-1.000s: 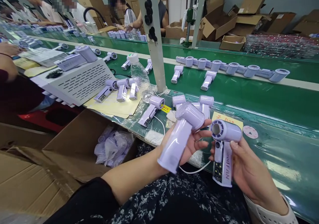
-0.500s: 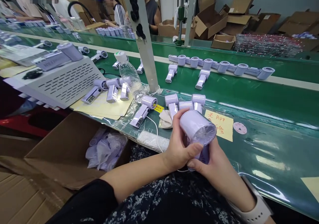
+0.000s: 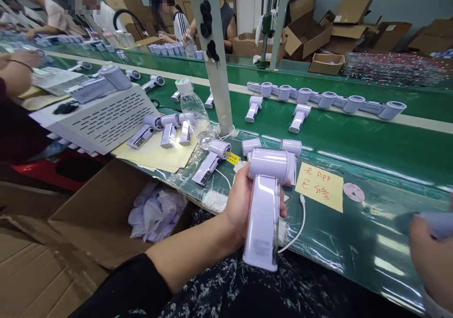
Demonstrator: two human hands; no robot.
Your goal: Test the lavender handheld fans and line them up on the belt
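A lavender handheld fan [image 3: 264, 214] is held in my left hand [image 3: 238, 205], barrel upward and handle pointing down towards my lap. My fingers wrap behind it, below the barrel. My right hand [image 3: 426, 256] is at the far right edge, smeared by motion, closed around a lavender object [image 3: 440, 223] that the frame cuts off. Just beyond the held fan, other lavender fans [image 3: 290, 147] stand on the bench, partly hidden by it. A white charging cable [image 3: 302, 205] lies on the bench to its right, its plug bare. Left of my hand rests another fan [image 3: 208, 162].
A yellow handwritten note [image 3: 320, 186] and a round pink sticker [image 3: 354, 192] lie on the green bench. A plastic bottle [image 3: 194, 112] and a metal post [image 3: 219, 87] stand ahead. Fans line the conveyor [image 3: 339, 143]. An open carton [image 3: 99, 223] sits below left. Co-workers [image 3: 226, 20] are across.
My right hand has left the fan and moved to the far right, where it holds a lavender object. My left hand has turned the fan so its handle points down. A co-worker's hand appears left.
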